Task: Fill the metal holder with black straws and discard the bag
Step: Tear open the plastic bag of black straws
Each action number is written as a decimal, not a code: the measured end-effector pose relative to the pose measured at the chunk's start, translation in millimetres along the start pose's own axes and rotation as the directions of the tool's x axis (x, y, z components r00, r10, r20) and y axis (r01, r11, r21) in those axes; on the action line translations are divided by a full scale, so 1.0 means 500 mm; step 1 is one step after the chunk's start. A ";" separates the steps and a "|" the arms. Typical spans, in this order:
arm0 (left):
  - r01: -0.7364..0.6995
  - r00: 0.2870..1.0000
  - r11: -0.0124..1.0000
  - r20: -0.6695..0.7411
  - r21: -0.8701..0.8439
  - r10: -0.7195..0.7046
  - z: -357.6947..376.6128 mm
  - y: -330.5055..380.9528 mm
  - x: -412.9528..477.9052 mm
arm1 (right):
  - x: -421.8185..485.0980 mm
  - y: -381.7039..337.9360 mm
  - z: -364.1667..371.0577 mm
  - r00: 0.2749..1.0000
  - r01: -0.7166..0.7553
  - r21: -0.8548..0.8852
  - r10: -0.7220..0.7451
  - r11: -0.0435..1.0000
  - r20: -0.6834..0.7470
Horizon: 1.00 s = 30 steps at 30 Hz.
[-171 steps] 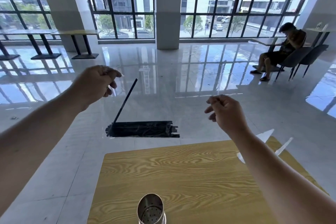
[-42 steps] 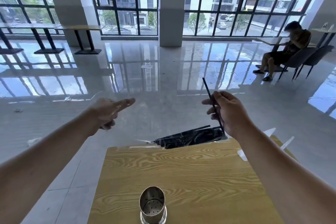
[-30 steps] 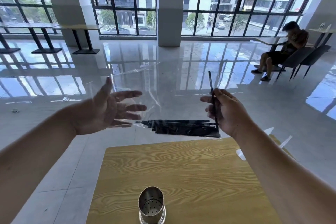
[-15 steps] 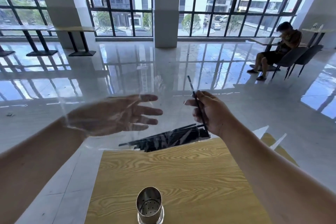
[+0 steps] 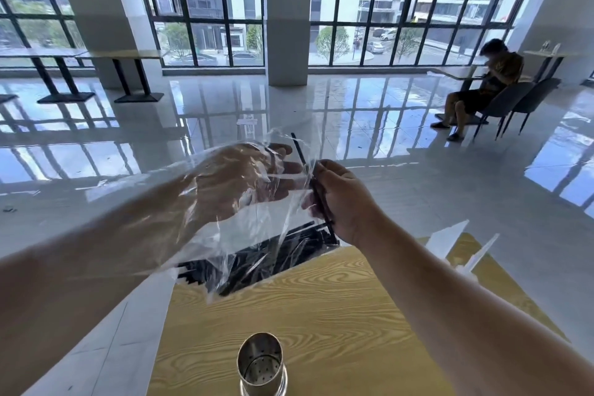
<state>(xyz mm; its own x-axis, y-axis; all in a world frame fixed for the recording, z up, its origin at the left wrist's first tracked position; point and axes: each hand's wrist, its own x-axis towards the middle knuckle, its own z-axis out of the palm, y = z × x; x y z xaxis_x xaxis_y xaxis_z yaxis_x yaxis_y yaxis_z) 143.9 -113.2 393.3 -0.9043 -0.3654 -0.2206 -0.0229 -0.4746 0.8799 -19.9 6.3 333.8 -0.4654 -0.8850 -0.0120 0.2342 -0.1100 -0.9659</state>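
A clear plastic bag [image 5: 199, 235] is held up over the far edge of the wooden table [image 5: 337, 309]. My left hand [image 5: 244, 183] is inside the bag, palm up with fingers spread, holding nothing. My right hand [image 5: 344, 199] is closed on a single black straw [image 5: 297, 146] and pinches the bag's edge beside it. A bundle of black straws [image 5: 257, 264] lies in the sagging bottom of the bag. The perforated metal holder [image 5: 261, 366] stands upright and empty at the table's near edge.
White pointed paper pieces [image 5: 450, 235] stick up at the table's right side. A person [image 5: 488, 80] sits on a chair [image 5: 520, 100] at the far right. A pillar [image 5: 286, 16] and other tables [image 5: 128, 55] stand by the windows across the glossy floor.
My left hand has slid deeper into the bag toward my right hand. The bag now drapes over my left wrist and forearm, and the straw bundle tilts lower on the left.
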 end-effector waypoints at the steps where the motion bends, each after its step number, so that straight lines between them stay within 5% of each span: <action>1: -0.028 1.000 0.999 -0.008 0.036 0.028 0.004 0.000 0.002 | 0.000 -0.001 0.003 1.000 0.006 -0.030 -0.007 1.000 -0.013; 4: -0.044 0.983 0.935 -0.153 0.351 0.104 0.025 -0.009 0.004 | 0.001 -0.004 0.007 0.999 0.008 -0.067 -0.011 0.998 -0.044; 15: -0.087 0.976 0.918 -0.152 0.386 0.156 -0.008 0.004 -0.018 | -0.006 -0.051 -0.033 0.994 0.090 0.093 -0.083 0.992 -0.074; 23: 0.115 0.993 0.812 -0.061 0.572 -0.097 -0.012 -0.008 -0.071 | -0.005 -0.055 -0.051 0.991 0.080 0.110 -0.067 0.991 -0.119; 27: 0.048 0.993 0.745 -0.115 0.666 0.039 -0.011 -0.006 -0.086 | 0.002 -0.057 -0.061 0.988 0.069 0.193 -0.041 0.979 -0.146; 30: -0.023 0.999 0.771 -0.022 0.636 0.048 -0.072 0.052 -0.105 | 0.006 -0.062 -0.064 0.988 0.060 0.222 -0.026 0.973 -0.153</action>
<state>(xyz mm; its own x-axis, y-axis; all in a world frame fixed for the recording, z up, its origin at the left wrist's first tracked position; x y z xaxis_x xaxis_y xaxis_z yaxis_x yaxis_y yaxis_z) 206.3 -135.1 412.6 -0.8947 -0.4056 -0.1872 -0.2678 0.1515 0.9515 -55.8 21.6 355.6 -0.5965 -0.8022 -0.0266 0.3898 -0.2606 -0.8833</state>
